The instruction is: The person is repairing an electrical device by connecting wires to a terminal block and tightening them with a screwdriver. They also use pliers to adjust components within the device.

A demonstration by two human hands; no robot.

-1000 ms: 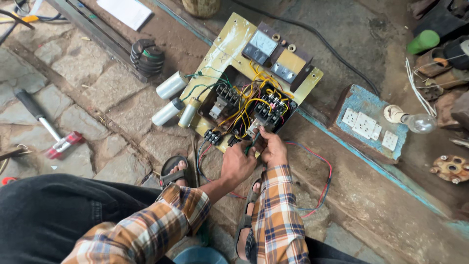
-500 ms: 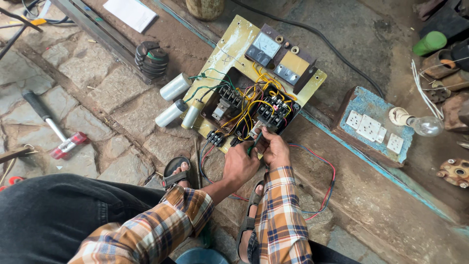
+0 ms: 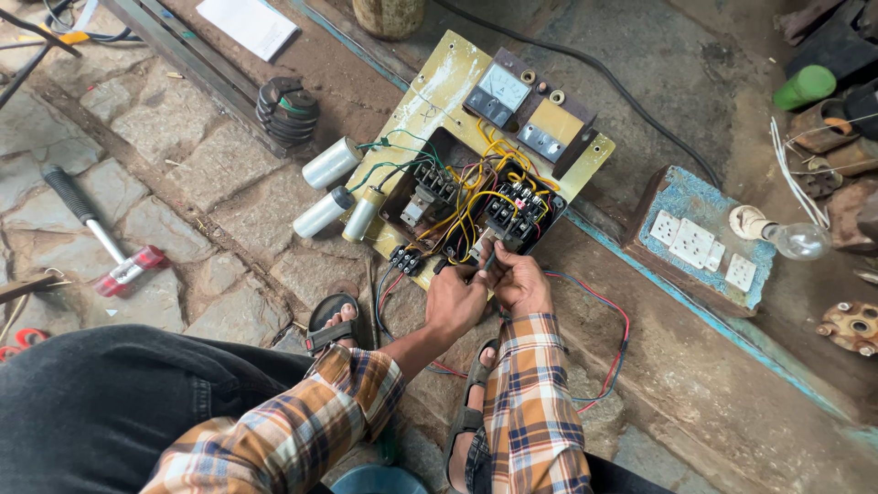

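Single head view, looking steeply down from above, near, over control panel (image 3: 476, 174) on floor.

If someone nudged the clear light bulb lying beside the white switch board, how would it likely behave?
The light bulb looks like thin clear glass, so probably fragile and light. Its round body lies on its side, so it would likely roll, though the socket and white wires on it may check that.

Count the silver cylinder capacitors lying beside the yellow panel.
3. One lies highest, left of the yellow panel; a second lies below it; the third sits beside that, against the panel's edge. Others may hide under the wiring.
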